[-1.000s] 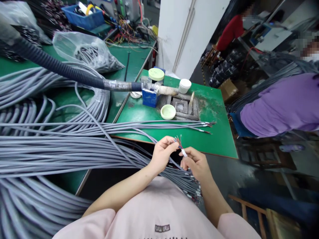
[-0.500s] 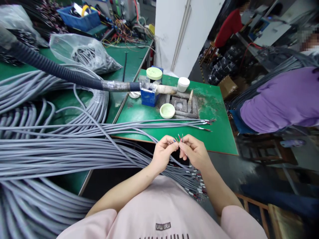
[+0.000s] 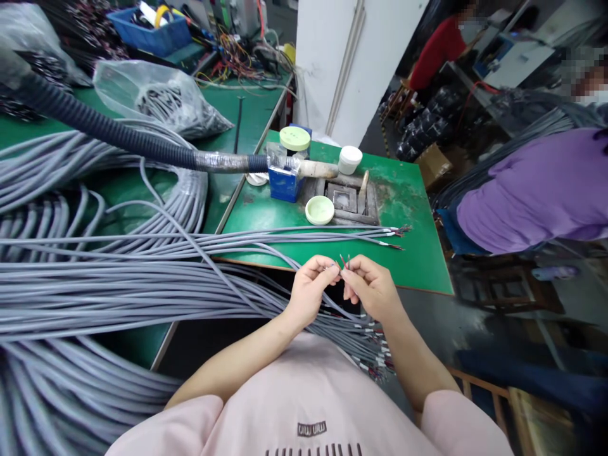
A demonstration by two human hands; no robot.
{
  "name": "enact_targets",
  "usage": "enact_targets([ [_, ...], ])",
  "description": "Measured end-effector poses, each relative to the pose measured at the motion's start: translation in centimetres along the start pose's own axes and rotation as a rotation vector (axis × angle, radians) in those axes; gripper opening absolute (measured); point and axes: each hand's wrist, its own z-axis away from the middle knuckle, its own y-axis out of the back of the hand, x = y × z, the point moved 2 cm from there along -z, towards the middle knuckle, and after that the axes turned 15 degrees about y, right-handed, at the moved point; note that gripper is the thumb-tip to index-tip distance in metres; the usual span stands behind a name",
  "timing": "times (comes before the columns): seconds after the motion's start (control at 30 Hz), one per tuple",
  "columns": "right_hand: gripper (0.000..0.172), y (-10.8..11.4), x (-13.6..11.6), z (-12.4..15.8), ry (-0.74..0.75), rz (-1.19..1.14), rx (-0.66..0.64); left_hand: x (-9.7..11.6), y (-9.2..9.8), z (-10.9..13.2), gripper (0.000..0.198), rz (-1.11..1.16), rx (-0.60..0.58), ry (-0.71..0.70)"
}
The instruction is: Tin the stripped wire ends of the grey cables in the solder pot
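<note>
My left hand (image 3: 310, 290) and my right hand (image 3: 371, 288) meet in front of my chest, both pinched on the thin coloured wire ends (image 3: 344, 260) that stick up from one grey cable. The cable runs left into a thick bundle of grey cables (image 3: 118, 297) lying across the bench and over my lap. More stripped cable ends (image 3: 375, 354) hang below my right wrist.
A small green table (image 3: 413, 259) ahead holds several finished cables (image 3: 332, 235), a solder pot block (image 3: 346, 201), a green lid (image 3: 320, 210), a blue box (image 3: 284, 182) and white jars. A black corrugated hose (image 3: 123, 136) crosses from the left. A person in purple (image 3: 532, 190) sits at right.
My right hand has risen from below the wire ends to level with my left hand, and both now pinch the coloured ends close together. The white sleeve is out of sight.
</note>
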Motion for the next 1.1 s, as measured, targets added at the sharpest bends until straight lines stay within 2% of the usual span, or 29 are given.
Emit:
enact_targets([
  [0.37,0.018,0.15,0.45,-0.01,0.027,0.044,0.077,-0.26,-0.04,-0.12,0.024,-0.01,0.012,0.016],
  [0.8,0.015,0.04,0.36,-0.26,0.035,0.017,0.057,-0.4,0.14,-0.36,0.025,-0.032,0.012,0.015],
  [1.1,0.021,-0.14,0.83,-0.39,0.01,-0.141,0.028,-0.03,-0.06,-0.35,0.028,0.019,0.016,0.007],
])
